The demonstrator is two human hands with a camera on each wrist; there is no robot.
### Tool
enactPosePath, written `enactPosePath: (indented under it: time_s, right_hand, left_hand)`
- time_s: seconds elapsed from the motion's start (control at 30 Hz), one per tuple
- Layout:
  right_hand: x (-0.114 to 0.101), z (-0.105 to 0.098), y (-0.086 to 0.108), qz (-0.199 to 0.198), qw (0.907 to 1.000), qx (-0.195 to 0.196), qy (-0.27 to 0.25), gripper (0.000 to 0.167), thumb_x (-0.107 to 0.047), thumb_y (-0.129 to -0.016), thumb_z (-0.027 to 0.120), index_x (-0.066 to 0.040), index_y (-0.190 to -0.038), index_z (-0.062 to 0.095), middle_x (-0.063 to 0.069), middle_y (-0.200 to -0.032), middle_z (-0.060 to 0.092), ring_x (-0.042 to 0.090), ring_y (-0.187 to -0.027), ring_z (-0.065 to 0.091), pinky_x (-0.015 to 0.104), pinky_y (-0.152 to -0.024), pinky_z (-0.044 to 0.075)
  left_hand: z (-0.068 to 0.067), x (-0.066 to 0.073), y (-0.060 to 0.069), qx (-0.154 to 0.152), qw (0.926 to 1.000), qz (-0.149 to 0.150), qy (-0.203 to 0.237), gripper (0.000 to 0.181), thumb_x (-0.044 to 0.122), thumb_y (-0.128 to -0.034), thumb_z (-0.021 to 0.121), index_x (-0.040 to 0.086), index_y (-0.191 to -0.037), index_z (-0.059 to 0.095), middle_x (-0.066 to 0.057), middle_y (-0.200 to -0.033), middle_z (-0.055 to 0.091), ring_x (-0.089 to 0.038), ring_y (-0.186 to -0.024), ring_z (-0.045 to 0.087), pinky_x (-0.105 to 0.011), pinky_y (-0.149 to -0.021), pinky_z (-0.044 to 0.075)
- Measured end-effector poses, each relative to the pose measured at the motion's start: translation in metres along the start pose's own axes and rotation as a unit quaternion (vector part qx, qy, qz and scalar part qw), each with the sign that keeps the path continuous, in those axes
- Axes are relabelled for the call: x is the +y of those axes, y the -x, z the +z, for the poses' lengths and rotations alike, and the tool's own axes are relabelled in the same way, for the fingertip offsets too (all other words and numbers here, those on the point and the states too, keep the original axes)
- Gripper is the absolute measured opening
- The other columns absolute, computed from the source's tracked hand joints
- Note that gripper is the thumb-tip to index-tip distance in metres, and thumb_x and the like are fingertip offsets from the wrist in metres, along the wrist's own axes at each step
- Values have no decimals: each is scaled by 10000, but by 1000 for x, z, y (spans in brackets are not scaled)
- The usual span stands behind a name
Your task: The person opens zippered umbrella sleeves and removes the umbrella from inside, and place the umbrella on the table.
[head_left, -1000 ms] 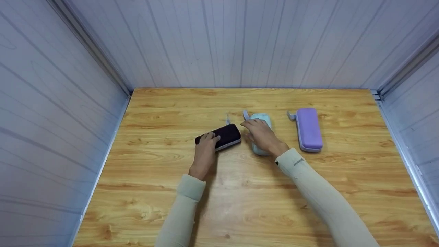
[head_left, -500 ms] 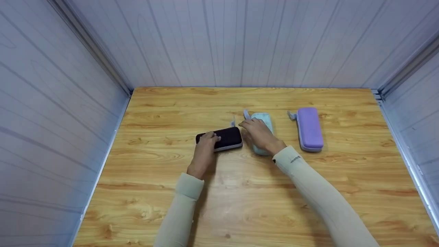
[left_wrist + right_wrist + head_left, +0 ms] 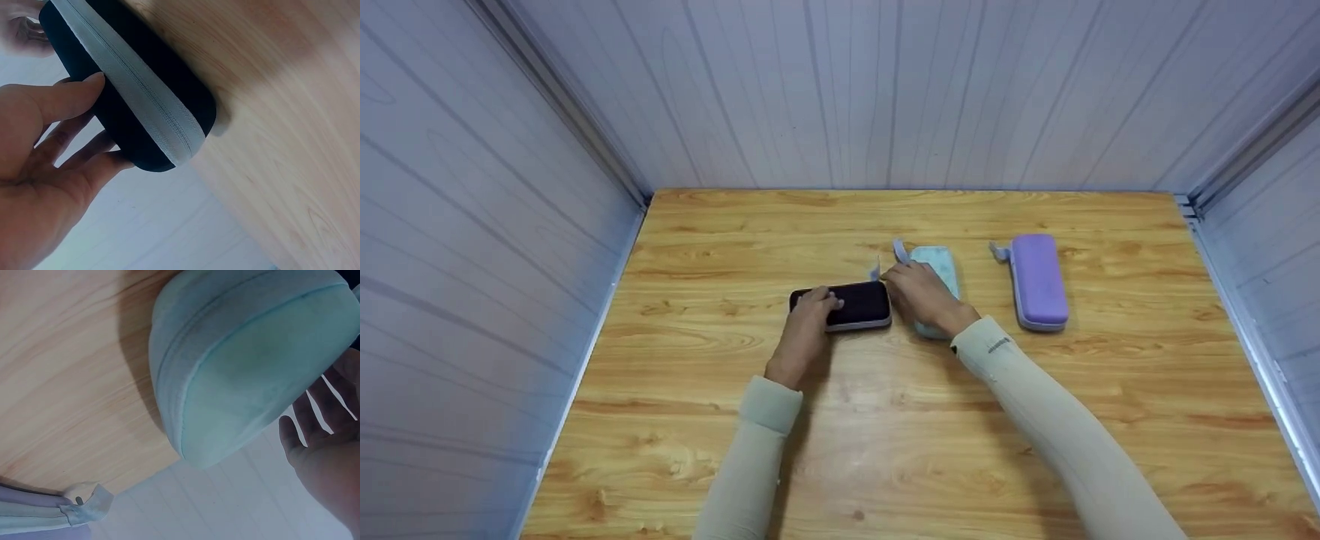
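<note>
A black zip case [image 3: 861, 301] with a grey zipper band lies near the middle of the table. My left hand [image 3: 808, 319] holds it at its left part; in the left wrist view the thumb [image 3: 84, 93] presses one black face and the other fingers reach behind. My right hand [image 3: 919, 292] is at the case's right end, beside its grey strap [image 3: 875, 268], and passes above a mint zip case [image 3: 936, 260]. Its fingertips are too small in the head view to tell whether they pinch anything. The mint case [image 3: 253, 377] hides part of that hand in the right wrist view.
A purple zip case [image 3: 1039, 281] lies to the right, its grey strap [image 3: 998, 252] pointing left. The mint case's strap [image 3: 900, 250] sticks out at its upper left. White panels [image 3: 840, 90] wall in the wood-grain table [image 3: 697, 420] at the back and both sides.
The black case has turned clockwise, its right end coming nearer to me. My right hand has shifted slightly left to that end. The mint and purple cases stay in place.
</note>
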State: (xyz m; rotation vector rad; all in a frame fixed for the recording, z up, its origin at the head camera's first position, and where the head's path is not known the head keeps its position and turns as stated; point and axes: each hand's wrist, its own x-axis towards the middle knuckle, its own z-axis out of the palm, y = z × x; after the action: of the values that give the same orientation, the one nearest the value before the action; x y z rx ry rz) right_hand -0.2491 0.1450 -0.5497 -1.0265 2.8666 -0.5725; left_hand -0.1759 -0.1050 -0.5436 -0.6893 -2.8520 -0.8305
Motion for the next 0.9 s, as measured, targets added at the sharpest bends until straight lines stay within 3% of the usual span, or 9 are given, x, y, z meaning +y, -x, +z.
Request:
enactPosePath:
  time_s: [0.23, 0.43, 0.73, 0.9]
  right_hand:
    - [-1, 1, -2, -34, 9999, -39, 90, 295, -51, -1088, 554, 10, -1348, 678, 172, -1292, 700, 370, -1240, 621, 583, -1090, 460]
    - [0, 5, -4, -32, 9998, -37, 180, 260, -63, -1090, 555, 8, -1292, 701, 158, -1263, 711, 364, -1225, 613, 567, -1064, 476]
    - [-2, 7, -5, -7, 9994, -242, 254, 277, -66, -1096, 543, -7, -1312, 705, 159, -1262, 720, 361, -1182, 630, 548, -1051, 482]
    - [-2, 8, -7, 25, 9993, -318, 207, 287, -53, -1095, 535, -6, -1318, 709, 160, -1259, 721, 359, -1188, 634, 537, -1047, 486]
  left_hand:
    - [0, 1, -3, -116, 9989, -68, -441, 428, -273, -929, 535, -42, -1229, 735, -198, -1214, 659, -377, -1198, 632, -459, -1068, 521]
    - [0, 0, -3, -157, 9992, -14, -378, 408, -275, -907, 568, -43, -1188, 751, -171, -1117, 637, -362, -1132, 639, -446, -1003, 551]
    - [-1, -3, -4, -275, 9992, 1, -306, 483, -305, -840, 574, -44, -1206, 751, -180, -1161, 638, -369, -1160, 629, -459, -1029, 535]
    - [-2, -5, -6, -405, 9988, -132, -250, 492, -297, -830, 604, -38, -1222, 748, -176, -1193, 636, -363, -1178, 624, -457, -1044, 527]
